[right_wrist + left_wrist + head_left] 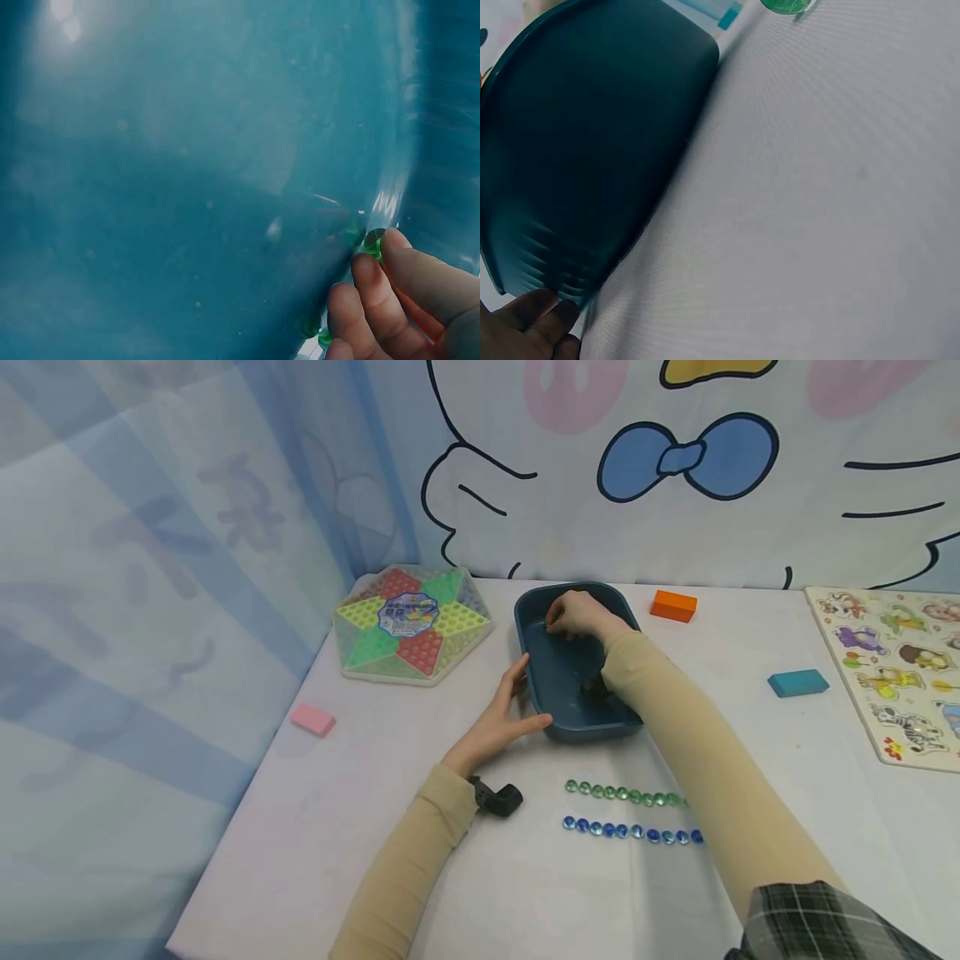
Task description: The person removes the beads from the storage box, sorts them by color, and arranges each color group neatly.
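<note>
A dark blue-green plastic bin [556, 681] stands on the white table. My right hand [585, 612] reaches inside toward its far left part. Between thumb and forefinger it pinches a green glass bead [373, 244], low by the bin's wall in the right wrist view. Other green beads [310, 327] lie close below those fingers. My left hand [501, 720] rests against the bin's near left corner, thumb and fingers spread apart. In the left wrist view its fingertips [561, 313] touch the ribbed outer wall.
Nearer me lie a row of green beads [622, 793] and a row of blue beads [622, 832], partly behind my right sleeve. A hexagonal game box [412, 622], pink block [313, 720], orange block [673, 606], teal block [798, 683] and animal puzzle board [892, 677] surround the bin.
</note>
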The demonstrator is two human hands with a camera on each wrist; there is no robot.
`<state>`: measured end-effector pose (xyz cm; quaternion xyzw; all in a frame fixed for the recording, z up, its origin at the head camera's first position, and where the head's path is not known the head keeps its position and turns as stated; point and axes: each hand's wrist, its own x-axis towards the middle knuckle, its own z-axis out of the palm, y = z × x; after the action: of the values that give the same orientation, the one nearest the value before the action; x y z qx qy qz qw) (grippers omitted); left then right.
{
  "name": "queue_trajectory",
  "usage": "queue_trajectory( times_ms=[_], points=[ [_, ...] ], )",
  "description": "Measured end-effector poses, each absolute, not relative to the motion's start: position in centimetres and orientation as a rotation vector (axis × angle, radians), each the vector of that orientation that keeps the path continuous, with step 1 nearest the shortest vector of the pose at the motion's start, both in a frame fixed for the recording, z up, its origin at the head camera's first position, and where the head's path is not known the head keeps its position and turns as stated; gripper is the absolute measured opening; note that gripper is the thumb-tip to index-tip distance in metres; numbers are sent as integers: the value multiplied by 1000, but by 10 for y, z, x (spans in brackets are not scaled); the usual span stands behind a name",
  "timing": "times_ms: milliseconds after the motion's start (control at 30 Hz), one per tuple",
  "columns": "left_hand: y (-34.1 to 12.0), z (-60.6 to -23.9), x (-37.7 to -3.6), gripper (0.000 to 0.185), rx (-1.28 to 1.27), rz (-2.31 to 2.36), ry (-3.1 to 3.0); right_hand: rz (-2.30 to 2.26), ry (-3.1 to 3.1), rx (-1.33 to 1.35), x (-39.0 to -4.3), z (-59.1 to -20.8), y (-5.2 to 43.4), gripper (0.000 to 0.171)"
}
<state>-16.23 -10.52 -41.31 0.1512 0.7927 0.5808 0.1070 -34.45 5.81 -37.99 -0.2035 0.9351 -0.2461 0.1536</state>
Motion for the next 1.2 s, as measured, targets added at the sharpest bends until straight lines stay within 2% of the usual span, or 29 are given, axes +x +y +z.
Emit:
queue_trajectory(
  times_ms=[300, 1000, 1200],
  points=[
    [-106, -442, -177, 89, 440, 1717, 2369, -672, 2672, -576, -341, -378, 58, 19],
    [-104, -440, -176, 89, 424, 1718, 2382, -814, 2587, -733, -331, -335, 74, 27],
    [-103, -422, -167, 89, 424, 1703, 2350, -850, 2575, -760, -323, -320, 84, 29]
  ],
)
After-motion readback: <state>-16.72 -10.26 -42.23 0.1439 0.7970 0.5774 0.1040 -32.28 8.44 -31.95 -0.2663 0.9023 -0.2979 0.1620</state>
